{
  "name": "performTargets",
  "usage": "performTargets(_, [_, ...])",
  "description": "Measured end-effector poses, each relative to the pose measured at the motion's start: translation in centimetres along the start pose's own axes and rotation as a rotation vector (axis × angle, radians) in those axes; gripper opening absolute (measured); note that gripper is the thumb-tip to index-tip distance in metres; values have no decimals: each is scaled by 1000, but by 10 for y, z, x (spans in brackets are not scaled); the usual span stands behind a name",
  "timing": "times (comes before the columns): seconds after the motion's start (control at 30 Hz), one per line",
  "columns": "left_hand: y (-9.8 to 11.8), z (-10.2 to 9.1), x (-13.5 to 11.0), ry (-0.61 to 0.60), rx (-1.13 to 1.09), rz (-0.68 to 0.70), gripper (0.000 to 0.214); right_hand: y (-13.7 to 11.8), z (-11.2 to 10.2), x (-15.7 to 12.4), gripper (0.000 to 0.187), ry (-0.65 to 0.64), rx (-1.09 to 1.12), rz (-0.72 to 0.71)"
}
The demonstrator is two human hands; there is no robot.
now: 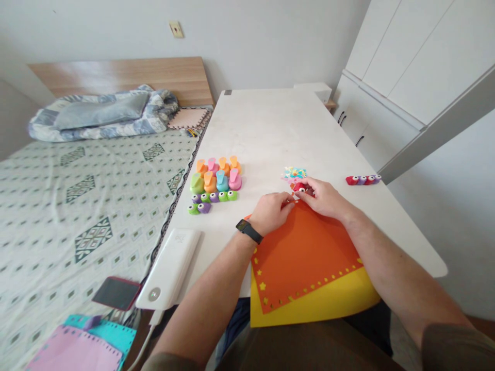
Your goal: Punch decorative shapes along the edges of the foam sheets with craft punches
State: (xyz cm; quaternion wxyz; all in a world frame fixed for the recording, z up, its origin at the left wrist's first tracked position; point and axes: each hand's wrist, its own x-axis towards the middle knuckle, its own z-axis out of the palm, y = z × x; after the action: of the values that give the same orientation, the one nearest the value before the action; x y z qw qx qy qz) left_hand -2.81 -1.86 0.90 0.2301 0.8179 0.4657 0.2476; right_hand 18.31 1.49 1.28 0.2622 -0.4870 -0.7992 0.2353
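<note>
An orange sheet of paper (305,252), with shaped holes punched along its left and near edges, lies over a yellow sheet (328,301) at the table's front edge. My right hand (323,196) has its fingers closed round a small red craft punch (300,187) at the orange sheet's far edge. Beside it, my left hand (270,212), with a black watch on the wrist, pinches the same far edge of the paper. A small pile of punched paper bits (295,172) lies just beyond the punch. The paper inside the punch is hidden.
Several large colourful punches (221,181) and small green and purple ones (214,197) stand in rows at left. Small red and purple punches (363,180) line the right. A white power bank (170,268) lies front left. The bed (116,180) adjoins the table (266,123).
</note>
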Motion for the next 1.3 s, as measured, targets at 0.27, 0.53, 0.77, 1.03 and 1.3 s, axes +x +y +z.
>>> performTargets(0.27, [-1,1,4,-20,-62,3,20,-6,-2,0,26,-24,-26,-10])
performTargets(0.53, [0,2,7,-57,-98,23,22,-6,0,0,23,-25,-27,-38])
performTargets(0.77, [3,2,8,-57,-100,7,18,-4,1,0,23,-24,-46,-36])
performTargets(1.03, [4,3,10,-67,-126,-40,15,-3,3,1,22,-13,-76,-29])
performTargets(1.3, [7,3,13,-72,-151,-52,15,3,5,2,24,15,-101,-13])
